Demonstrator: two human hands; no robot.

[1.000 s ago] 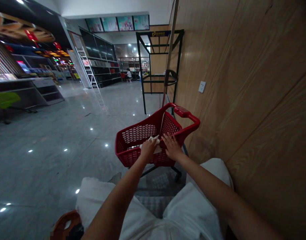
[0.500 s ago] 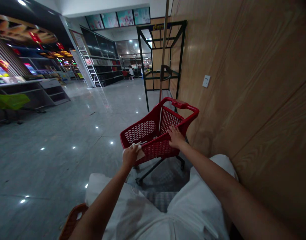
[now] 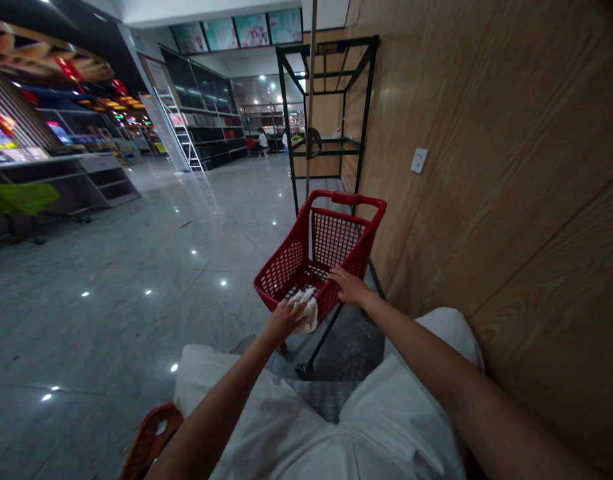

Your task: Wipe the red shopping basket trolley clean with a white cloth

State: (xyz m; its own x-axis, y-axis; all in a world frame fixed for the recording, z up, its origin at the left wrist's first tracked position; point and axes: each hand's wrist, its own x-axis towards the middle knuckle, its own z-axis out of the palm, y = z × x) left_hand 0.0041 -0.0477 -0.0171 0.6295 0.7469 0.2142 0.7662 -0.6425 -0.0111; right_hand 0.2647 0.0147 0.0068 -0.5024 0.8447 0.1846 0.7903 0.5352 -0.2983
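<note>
A small red plastic shopping cart (image 3: 336, 230) stands in front of my knees, its handle on the far side. My left hand (image 3: 284, 321) is closed on a crumpled white cloth (image 3: 306, 311) and presses it against the cart's near rim. My right hand (image 3: 347, 285) grips the near right edge of the basket, fingers curled over the rim. I am seated, with white trousers (image 3: 386, 413) in the lower part of the view.
A wooden panelled wall (image 3: 511, 167) with a white socket (image 3: 419, 161) runs along the right. A black metal shelf frame (image 3: 331, 107) stands behind the cart. Glossy grey floor (image 3: 111, 280) spreads left toward shelves, a ladder (image 3: 186, 143) and a green chair (image 3: 19, 199). People sit far off.
The cart has turned so its near end faces me. My left hand with the cloth moved from the cart's left corner to the near rim; my right hand shifted down the edge.
</note>
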